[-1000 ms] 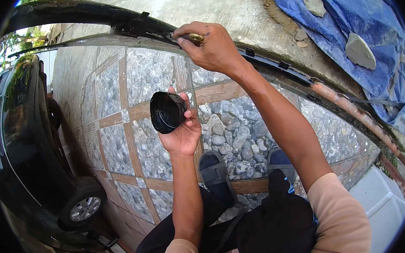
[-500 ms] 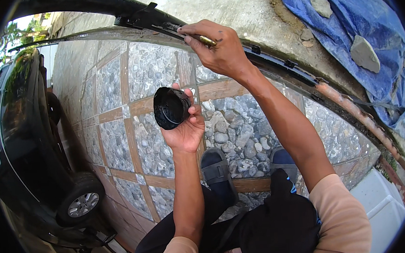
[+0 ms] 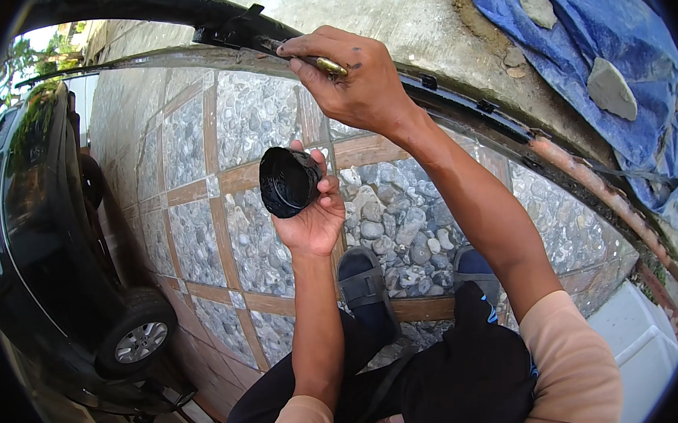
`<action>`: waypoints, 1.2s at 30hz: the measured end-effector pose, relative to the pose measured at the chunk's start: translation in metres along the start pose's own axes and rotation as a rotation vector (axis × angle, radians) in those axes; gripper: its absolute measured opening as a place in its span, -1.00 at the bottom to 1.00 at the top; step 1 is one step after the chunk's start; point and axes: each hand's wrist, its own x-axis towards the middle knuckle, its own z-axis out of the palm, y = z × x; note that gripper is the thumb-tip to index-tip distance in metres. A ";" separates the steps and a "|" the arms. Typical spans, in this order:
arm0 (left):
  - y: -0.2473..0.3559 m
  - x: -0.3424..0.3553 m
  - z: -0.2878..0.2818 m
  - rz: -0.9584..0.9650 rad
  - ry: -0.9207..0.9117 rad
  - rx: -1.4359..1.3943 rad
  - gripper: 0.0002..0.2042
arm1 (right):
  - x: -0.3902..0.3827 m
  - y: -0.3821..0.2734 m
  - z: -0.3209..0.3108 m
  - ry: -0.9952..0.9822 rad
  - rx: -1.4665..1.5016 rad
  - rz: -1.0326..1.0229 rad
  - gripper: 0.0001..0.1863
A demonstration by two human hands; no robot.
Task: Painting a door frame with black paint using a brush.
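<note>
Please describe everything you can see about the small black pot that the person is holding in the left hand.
The black pot is small, round and cylindrical, with a matte, plastic-looking surface. It lies tilted on its side, one flat round end turned toward the camera and to the left; whether that end is a lid or the base cannot be told. The left hand grips it from the right, fingers curled around its side wall, holding it in the air above the pebble-patterned paving. Nothing else touches it.

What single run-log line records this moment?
left hand: holds black tub | right hand: grips brush at black rail | nearby: dark car, blue tarp
</note>
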 end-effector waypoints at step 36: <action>-0.016 0.003 0.000 -0.040 -0.019 -0.032 -0.47 | -0.028 0.008 -0.022 -0.066 -0.062 0.074 -0.84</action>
